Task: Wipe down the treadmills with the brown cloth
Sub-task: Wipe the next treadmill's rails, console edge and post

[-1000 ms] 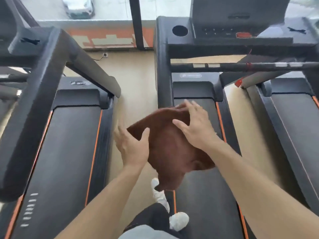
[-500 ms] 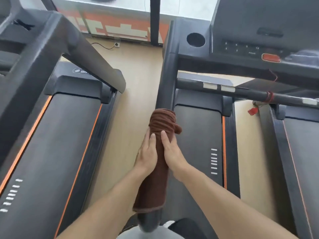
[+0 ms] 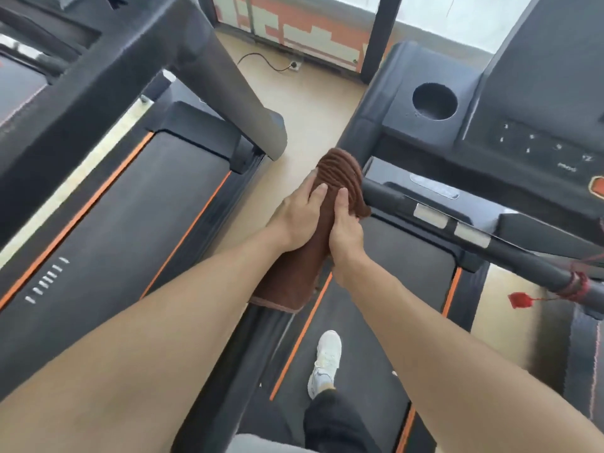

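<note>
While both sets of fingers (image 3: 318, 191) press around the ribbed brown terry cloth (image 3: 340, 173), the left hand (image 3: 295, 220) lies on the cloth's near left side with its fingers curled over the fabric, and the right hand (image 3: 346, 230) clasps the same cloth from the right, thumb stretched forward along it. That cloth is wrapped over the black padded handrail (image 3: 356, 138) of the right-hand black treadmill (image 3: 555, 103), bunched into folds at its far end and hanging in a flat hemmed flap (image 3: 277, 300) towards the person. Just beyond the cloth the handrail rises to a black console with a round cup hole (image 3: 434, 101), pale button markings and part of an orange button (image 3: 598, 186) at the frame's edge. Branching rightwards from beside the cloth runs a black crossbar with silver sensor plates (image 3: 431, 215), and a red cord with a red tassel (image 3: 519, 299) is tied round its far end. Below the cloth lies a dark running belt edged with orange stripes (image 3: 376, 325), on which stands a white trainer (image 3: 325, 359) under a dark trouser leg (image 3: 336, 423). Left of the cloth, across a strip of beige floor (image 3: 304, 112), is a second black treadmill with orange stripes (image 3: 130, 204), its padded handrail (image 3: 242, 103) ending near the cloth. Beyond the cloth, a black cable and white wall socket (image 3: 294, 65) lie on the floor.
</note>
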A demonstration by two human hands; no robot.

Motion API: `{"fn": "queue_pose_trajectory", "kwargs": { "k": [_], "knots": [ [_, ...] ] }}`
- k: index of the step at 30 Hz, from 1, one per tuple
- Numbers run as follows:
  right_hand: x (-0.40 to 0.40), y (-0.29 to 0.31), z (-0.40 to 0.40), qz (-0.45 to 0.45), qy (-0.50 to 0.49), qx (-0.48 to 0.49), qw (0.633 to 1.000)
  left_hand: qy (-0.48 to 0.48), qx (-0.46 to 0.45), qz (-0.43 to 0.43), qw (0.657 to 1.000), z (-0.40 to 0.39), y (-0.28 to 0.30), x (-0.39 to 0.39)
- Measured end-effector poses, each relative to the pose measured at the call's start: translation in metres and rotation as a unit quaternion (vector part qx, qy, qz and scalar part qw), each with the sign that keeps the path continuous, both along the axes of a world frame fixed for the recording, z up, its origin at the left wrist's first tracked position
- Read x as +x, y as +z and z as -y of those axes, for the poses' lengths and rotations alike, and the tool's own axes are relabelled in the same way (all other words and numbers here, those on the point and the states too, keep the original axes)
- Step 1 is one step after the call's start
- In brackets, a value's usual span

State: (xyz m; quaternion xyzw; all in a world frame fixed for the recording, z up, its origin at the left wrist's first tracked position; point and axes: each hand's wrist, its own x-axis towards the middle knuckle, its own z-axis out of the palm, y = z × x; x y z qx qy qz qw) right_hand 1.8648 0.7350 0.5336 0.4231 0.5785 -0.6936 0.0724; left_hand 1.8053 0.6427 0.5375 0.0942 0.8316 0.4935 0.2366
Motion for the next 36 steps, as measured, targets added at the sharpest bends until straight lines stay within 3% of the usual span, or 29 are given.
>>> {"fn": "queue_pose_trajectory", "kwargs": {
  "k": [11, 16, 19, 24, 28, 31, 36],
  "knots": [
    [-0.001, 0.004, -0.005, -0.045, 0.015, 0.010, 0.999, 0.024, -0.055, 0.027, 0.998, 0.012, 0.006, 0.027],
    [0.037, 0.016, 0.032, -0.093, 0.075, 0.116, 0.986, 0.041, -0.107, 0.008, 0.993, 0.048, 0.011, 0.084],
    [0.077, 0.024, 0.065, -0.112, 0.147, 0.232, 0.955, 0.041, -0.131, 0.002, 0.990, 0.083, 0.018, 0.131],
    [0.156, 0.007, 0.115, -0.201, 0.266, 0.358, 0.872, 0.061, -0.192, 0.005, 0.979, 0.138, 0.019, 0.209],
    [0.207, -0.003, 0.144, -0.267, 0.350, 0.460, 0.771, 0.108, -0.201, -0.017, 0.974, 0.177, 0.015, 0.269],
    [0.225, -0.005, 0.159, -0.308, 0.417, 0.526, 0.674, 0.192, -0.155, -0.016, 0.969, 0.200, -0.001, 0.314],
    [0.217, 0.001, 0.175, -0.330, 0.506, 0.591, 0.534, 0.313, -0.021, 0.064, 0.947, 0.211, -0.041, 0.363]
  ]
}}
